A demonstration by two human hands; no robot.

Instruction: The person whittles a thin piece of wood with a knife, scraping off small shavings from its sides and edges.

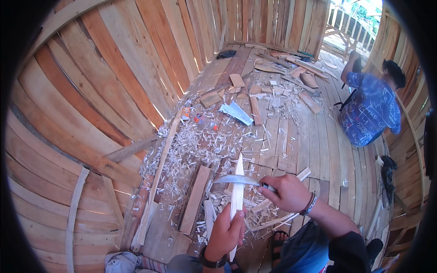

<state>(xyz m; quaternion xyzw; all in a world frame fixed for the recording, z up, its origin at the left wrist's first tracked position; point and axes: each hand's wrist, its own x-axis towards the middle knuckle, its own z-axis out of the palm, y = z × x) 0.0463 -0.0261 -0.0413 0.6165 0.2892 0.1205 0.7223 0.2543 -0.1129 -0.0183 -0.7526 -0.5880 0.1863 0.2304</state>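
Note:
My left hand (pixel 225 227) is closed around a pale, pointed strip of wood (pixel 237 193), held upright with its tip pointing away from me. In my right hand (pixel 287 193) is the handle of a knife with a curved blade (pixel 236 179). The blade lies across the upper half of the strip, its tip reaching past the left side. Whether its edge bites into the wood I cannot tell. Beneath my hands, wood shavings (pixel 191 152) lie thick on the plank floor. A brown wooden block (pixel 195 199) rests on the floor left of the strip.
Board offcuts (pixel 273 91) and a light blue sheet-like piece (pixel 236 113) lie farther off. A long batten (pixel 157 182) runs along the left plank wall (pixel 132 59). At the right another person (pixel 371 104) in a blue patterned shirt sits near the doorway.

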